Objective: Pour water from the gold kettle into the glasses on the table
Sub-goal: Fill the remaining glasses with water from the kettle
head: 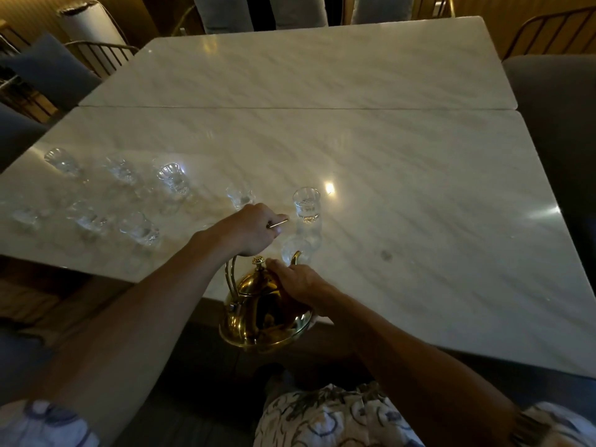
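A gold kettle (264,314) hangs tilted at the near edge of the marble table (403,175). Its spout reaches over a small clear glass (295,250). My left hand (254,229) grips the kettle's arched handle from above. On the kettle's lid and shoulder, beside the knob, rests my right hand (298,280), fingers curved over the gold surface. Just behind the spout stands a taller glass (306,204) with water in it. Several more glasses (138,227) stand in two rows to the left, blurred.
A seam (290,108) runs across the table between its two marble slabs. Chairs (48,72) stand around the far and left sides, and a dark seat (554,101) lies to the right. A bright light reflection (329,188) shows on the tabletop.
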Action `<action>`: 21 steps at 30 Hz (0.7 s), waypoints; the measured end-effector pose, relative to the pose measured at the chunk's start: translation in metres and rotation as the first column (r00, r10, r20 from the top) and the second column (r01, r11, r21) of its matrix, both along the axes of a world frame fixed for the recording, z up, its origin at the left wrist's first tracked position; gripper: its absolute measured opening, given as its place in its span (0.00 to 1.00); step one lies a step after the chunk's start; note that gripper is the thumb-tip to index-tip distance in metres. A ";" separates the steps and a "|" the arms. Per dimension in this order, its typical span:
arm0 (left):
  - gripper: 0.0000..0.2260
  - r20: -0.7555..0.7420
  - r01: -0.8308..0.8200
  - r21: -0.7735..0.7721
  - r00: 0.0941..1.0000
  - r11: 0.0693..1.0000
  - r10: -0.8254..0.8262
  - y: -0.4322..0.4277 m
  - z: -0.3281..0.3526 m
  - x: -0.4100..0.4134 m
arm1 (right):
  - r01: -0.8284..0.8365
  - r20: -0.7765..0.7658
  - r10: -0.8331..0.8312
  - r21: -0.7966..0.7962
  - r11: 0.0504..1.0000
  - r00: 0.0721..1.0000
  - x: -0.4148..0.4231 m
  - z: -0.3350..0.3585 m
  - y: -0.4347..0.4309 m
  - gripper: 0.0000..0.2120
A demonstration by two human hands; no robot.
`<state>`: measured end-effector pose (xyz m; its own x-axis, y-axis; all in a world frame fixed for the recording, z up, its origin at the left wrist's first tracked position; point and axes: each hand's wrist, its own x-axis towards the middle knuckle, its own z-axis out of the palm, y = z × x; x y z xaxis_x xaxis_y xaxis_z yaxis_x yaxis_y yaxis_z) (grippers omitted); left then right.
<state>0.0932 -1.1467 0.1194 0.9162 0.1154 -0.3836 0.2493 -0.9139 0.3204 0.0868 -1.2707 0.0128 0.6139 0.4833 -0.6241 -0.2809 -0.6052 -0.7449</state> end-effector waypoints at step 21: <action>0.15 -0.105 -0.053 0.056 0.993 0.997 0.059 -0.001 0.009 0.019 | -0.025 -0.267 0.021 -0.012 1.000 0.964 0.018 0.004 0.005 0.34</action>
